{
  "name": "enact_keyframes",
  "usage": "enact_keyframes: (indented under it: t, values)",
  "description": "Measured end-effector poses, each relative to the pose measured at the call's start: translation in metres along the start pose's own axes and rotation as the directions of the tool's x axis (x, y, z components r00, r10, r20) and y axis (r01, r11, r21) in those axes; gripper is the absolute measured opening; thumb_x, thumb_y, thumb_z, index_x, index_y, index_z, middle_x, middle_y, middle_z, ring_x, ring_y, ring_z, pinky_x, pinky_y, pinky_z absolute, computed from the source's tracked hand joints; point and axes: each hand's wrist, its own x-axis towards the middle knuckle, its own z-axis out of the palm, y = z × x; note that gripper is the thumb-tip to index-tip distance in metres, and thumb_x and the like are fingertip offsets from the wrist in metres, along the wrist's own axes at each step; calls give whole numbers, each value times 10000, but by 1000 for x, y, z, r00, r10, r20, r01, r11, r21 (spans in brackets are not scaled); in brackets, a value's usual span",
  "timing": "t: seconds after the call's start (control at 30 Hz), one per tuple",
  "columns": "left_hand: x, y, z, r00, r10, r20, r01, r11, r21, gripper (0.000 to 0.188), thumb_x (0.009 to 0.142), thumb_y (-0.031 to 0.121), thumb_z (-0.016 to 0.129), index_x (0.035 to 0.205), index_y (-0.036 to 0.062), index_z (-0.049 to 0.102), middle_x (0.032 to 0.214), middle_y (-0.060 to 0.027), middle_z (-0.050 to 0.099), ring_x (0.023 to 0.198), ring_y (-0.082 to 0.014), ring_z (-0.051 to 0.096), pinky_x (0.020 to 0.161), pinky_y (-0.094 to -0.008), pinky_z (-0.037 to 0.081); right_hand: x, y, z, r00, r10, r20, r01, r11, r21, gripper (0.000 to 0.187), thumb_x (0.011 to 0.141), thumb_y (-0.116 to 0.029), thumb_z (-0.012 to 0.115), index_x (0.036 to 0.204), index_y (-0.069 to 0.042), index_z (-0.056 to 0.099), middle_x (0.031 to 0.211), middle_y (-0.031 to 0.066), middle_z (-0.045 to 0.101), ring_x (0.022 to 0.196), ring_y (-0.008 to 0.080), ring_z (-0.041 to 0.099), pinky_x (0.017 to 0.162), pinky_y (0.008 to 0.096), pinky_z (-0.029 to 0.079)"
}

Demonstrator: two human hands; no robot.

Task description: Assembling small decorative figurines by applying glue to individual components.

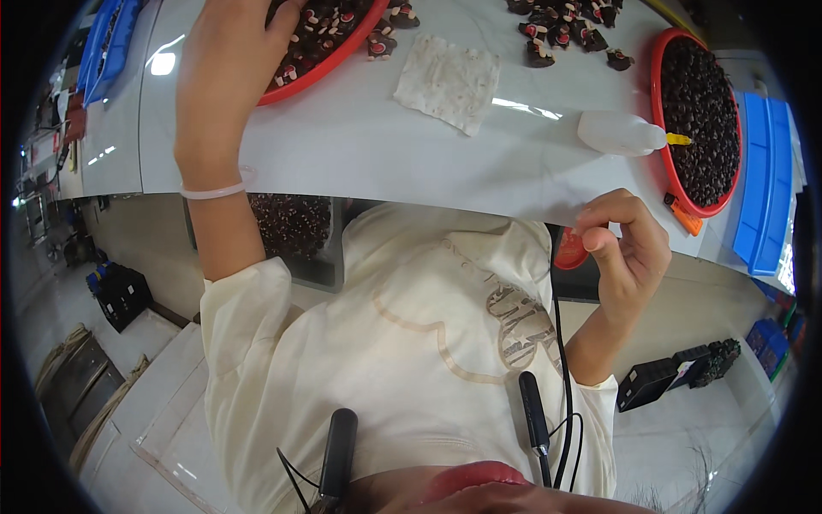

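Head view: left grip (224, 64) lies over a red tray (295, 86) of dark pieces (315, 43), back from the surface's (428, 163) near edge; cannot tell its closure. Right grip (632, 248) curls by that edge, thumb and forefinger nearly together.

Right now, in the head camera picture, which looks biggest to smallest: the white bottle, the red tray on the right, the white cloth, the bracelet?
1. Red tray
2. White cloth
3. White bottle
4. Bracelet

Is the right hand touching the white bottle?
Apart: the head view shows a strip of tabletop between the right hand and the bottle.
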Motion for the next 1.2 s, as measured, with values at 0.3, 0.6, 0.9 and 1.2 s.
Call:
enact_keyframes:
  t: [0.3,0.6,0.9,1.2]
  values:
    - [2,13,20,808,559,184,-580,811,79,172,723,-11,537,878,7,608,899,-117,588,902,-255,540,836,-341,438,-1,-7,-2,999,-32,15,33,998,-55,182,706,-71,711,719,27,558,636,60,555,535,112,467,487,207,350]
    - [5,24,37,769,617,-167,-575,555,-600,194,754,-22,517,916,0,621,884,-133,584,876,-288,557,811,-334,453,-9,5,-22,991,-18,-132,18,1000,-8,137,760,-26,657,755,51,544,695,74,565,633,129,497,588,214,382]
    - [-49,33,59,834,529,159,9,275,-961,168,869,63,534,986,-19,623,939,-67,507,808,-129,515,704,-227,454,21,19,-11,874,-72,-481,88,996,12,242,785,-8,641,996,37,531,925,97,568,743,132,524,715,236,426]
    - [-79,56,75,827,486,282,447,-263,-855,206,821,100,629,992,0,572,1036,-108,541,859,-165,562,756,-271,461,37,30,0,975,19,-222,-12,999,33,377,771,-10,655,1117,14,507,1084,104,581,916,159,561,843,253,415]
